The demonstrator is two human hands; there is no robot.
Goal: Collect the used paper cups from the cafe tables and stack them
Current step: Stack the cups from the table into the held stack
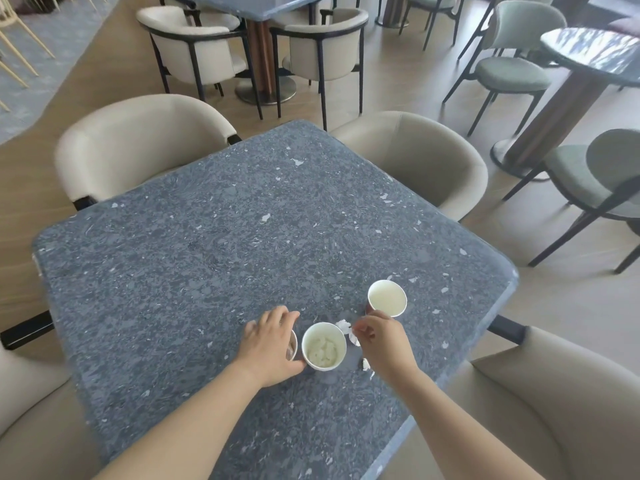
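Note:
Three white paper cups stand near the front right of a blue-grey speckled table (242, 237). The middle cup (323, 346) holds crumpled white paper. An empty cup (387, 298) stands behind it to the right. My left hand (272, 344) lies over the third cup (293, 345), fingers wrapped around its rim, hiding most of it. My right hand (379, 342) pinches a scrap of white paper (343, 325) just right of the middle cup. More white scraps (365, 364) lie on the table beside that hand.
Beige armchairs surround the table: two at the far side (138, 140) (426, 157), one at the near right (540, 393), one at the near left (31, 410). Another blue table (252, 5) stands behind, and a round table (588, 53) with green chairs to the right.

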